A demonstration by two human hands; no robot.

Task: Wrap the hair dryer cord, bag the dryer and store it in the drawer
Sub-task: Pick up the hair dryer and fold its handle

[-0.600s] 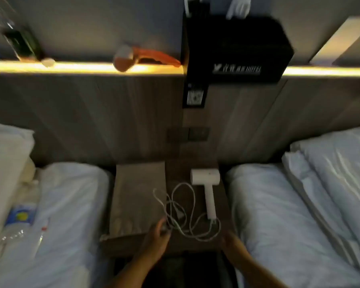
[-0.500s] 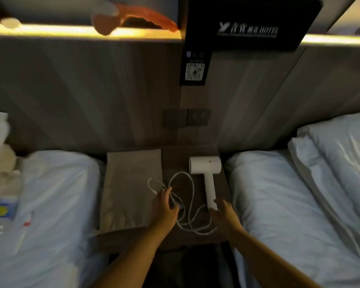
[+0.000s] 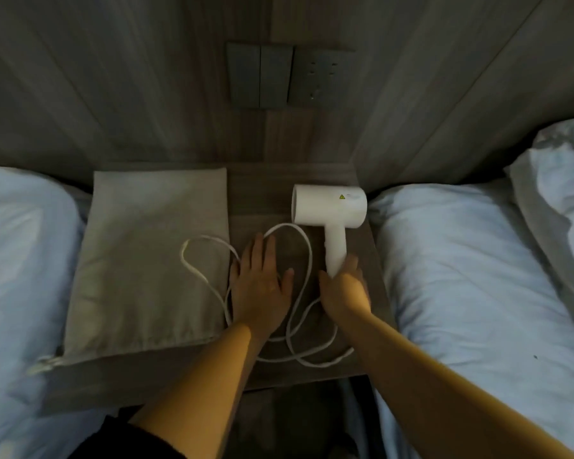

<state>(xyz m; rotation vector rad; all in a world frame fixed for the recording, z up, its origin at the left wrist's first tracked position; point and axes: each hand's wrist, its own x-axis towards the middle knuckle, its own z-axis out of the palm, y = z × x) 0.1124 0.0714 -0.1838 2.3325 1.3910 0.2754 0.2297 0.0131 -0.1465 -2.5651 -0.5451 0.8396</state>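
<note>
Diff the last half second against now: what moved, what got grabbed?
Both hands went forward from the near edge of the table. The left hand now lies flat over the cord loops; the right hand reached the dryer handle end, grip unclear from blur. Dryer, cord and bag stayed put.

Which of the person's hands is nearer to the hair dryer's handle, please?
Right. The right hand grips the handle at its lower end. The left hand lies flat on the cord loops, to the left of the handle and apart from it.
</note>
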